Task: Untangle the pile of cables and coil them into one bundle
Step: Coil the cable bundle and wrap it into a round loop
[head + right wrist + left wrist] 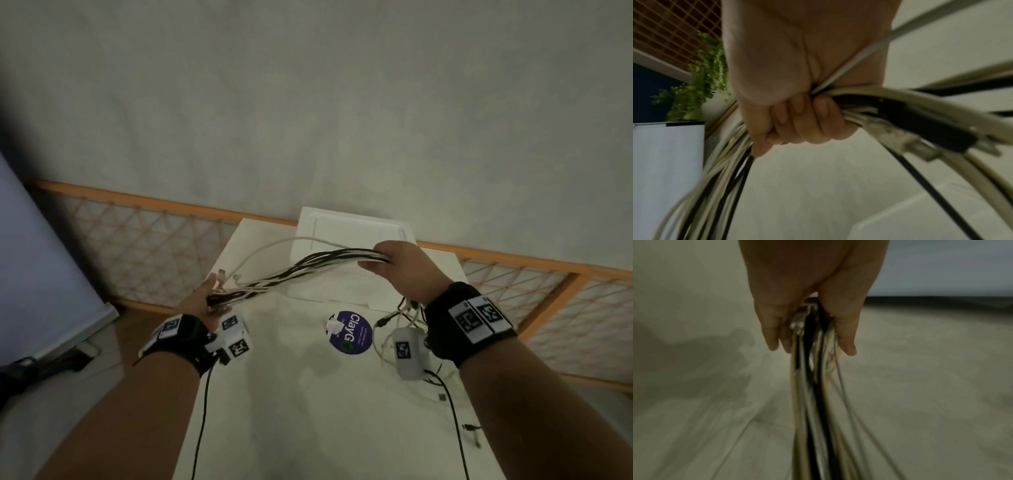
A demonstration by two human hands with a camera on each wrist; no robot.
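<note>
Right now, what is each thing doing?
cables: held up, stretched between both hands, ends dangling
left hand: fingers fairly straight, cables between fingers and thumb
right hand: fist closed round the cables
table: sticker on top

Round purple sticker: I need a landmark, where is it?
Head view: the round purple sticker lies on the white table, between both wrists, below the held cables.
</note>
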